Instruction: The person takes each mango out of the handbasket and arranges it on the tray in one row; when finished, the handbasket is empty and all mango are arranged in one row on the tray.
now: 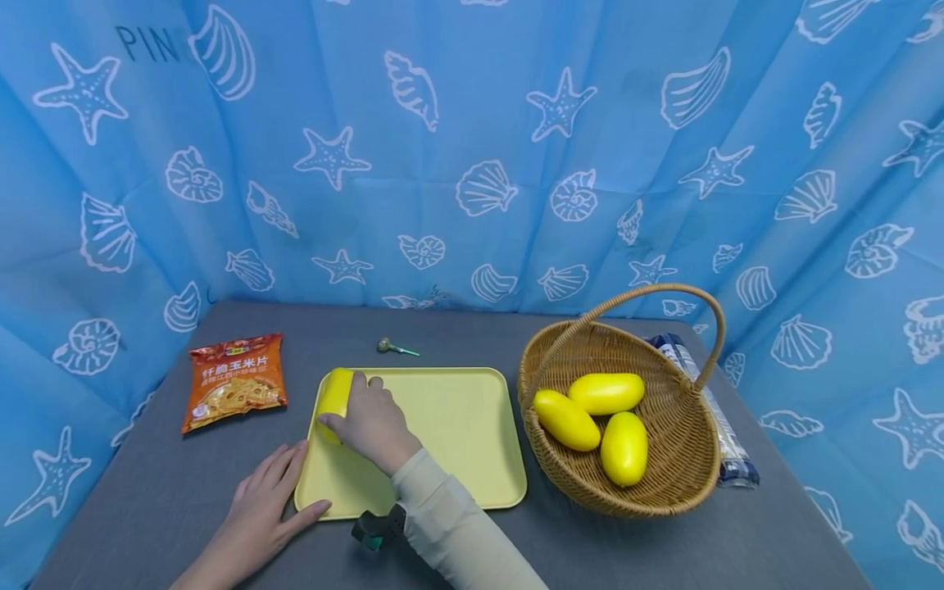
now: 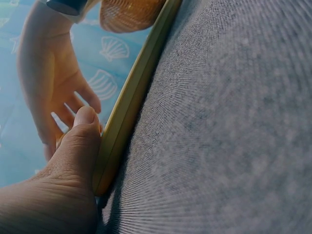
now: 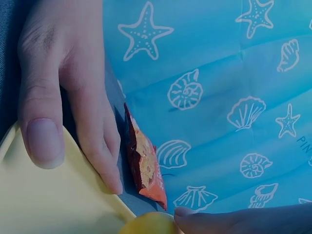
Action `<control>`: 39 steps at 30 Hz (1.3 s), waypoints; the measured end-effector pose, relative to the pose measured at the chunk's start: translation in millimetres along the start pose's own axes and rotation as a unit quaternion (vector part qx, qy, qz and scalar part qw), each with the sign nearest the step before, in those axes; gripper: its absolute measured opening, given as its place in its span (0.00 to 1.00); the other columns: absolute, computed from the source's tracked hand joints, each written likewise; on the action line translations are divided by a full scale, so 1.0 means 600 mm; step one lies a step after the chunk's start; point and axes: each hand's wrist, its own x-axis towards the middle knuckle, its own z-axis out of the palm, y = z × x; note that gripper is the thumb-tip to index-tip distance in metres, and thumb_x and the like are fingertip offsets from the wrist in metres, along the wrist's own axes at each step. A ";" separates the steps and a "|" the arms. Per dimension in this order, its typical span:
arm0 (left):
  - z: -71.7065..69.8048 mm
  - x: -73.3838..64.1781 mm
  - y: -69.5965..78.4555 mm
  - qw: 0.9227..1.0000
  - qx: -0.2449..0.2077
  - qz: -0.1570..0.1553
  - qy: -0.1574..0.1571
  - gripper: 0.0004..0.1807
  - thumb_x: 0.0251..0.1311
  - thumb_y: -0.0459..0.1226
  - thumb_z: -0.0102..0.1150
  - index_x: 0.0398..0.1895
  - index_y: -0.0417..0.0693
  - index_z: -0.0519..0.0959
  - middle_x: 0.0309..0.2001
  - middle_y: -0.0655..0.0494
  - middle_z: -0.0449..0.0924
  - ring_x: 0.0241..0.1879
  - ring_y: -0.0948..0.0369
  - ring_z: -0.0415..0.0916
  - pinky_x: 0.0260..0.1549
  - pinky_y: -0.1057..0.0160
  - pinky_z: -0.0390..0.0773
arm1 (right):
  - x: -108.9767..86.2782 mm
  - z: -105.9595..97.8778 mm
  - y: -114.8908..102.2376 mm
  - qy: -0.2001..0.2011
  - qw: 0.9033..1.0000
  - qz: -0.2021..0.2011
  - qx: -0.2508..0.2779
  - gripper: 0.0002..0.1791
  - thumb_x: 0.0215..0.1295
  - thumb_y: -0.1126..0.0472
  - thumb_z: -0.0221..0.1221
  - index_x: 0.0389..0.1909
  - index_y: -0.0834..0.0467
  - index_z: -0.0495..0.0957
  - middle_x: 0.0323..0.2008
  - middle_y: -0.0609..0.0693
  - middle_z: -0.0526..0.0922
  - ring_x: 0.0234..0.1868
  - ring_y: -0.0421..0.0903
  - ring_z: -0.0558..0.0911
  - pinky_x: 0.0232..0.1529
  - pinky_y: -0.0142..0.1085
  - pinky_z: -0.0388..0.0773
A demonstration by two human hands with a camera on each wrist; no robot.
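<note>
My right hand point(image 1: 378, 426) grips a yellow oval fruit point(image 1: 334, 403), much like a mango, at the left end of a pale yellow tray point(image 1: 450, 434). The right thumb lies against the fruit point(image 3: 148, 225) in the right wrist view, where most of the fruit is out of frame. My left hand point(image 1: 258, 512) rests at the tray's front left corner, fingers extended along its left side and thumb at the front rim. In the left wrist view the left thumb point(image 2: 75, 151) touches the tray's edge point(image 2: 131, 92), with the right hand point(image 2: 56, 73) beyond it.
A wicker basket point(image 1: 686, 467) with a tall handle stands right of the tray, holding three similar yellow fruits point(image 1: 623, 449). Behind it lies a blue and clear package point(image 1: 726, 438). An orange snack bag point(image 1: 234, 381) lies at left, and a lollipop point(image 1: 397, 347) behind the tray.
</note>
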 end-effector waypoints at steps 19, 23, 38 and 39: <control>0.010 0.001 -0.003 1.000 0.001 -0.003 -0.011 0.56 0.55 0.72 0.44 0.73 0.39 0.54 0.68 0.32 0.58 0.66 0.36 0.53 0.52 0.29 0.60 | -0.141 -0.130 0.072 0.018 0.997 -0.070 -0.024 0.39 0.62 0.40 0.60 0.68 0.58 0.64 0.64 0.60 0.68 0.57 0.55 0.76 0.46 0.44 0.83; 0.006 -0.001 -0.005 1.000 -0.009 0.003 -0.011 0.55 0.56 0.71 0.45 0.74 0.39 0.53 0.68 0.31 0.56 0.66 0.36 0.52 0.52 0.30 0.59 | -0.201 -0.185 0.114 -0.001 0.994 -0.102 -0.029 0.37 0.63 0.42 0.60 0.68 0.56 0.63 0.64 0.60 0.67 0.55 0.54 0.78 0.48 0.44 0.82; 0.005 0.004 -0.009 1.000 -0.005 -0.003 -0.017 0.57 0.55 0.73 0.43 0.75 0.41 0.50 0.68 0.32 0.56 0.66 0.36 0.51 0.52 0.30 0.58 | -0.250 -0.319 0.295 -0.051 0.984 -0.165 -0.050 0.27 0.63 0.54 0.63 0.62 0.56 0.71 0.54 0.51 0.77 0.45 0.42 0.80 0.43 0.36 0.83; 0.006 0.004 -0.008 1.000 -0.004 -0.003 -0.019 0.57 0.55 0.73 0.43 0.75 0.41 0.50 0.69 0.32 0.56 0.66 0.36 0.50 0.52 0.29 0.58 | -0.241 -0.325 0.310 -0.064 0.984 -0.161 -0.045 0.27 0.64 0.54 0.63 0.62 0.57 0.71 0.55 0.52 0.77 0.45 0.43 0.80 0.43 0.37 0.83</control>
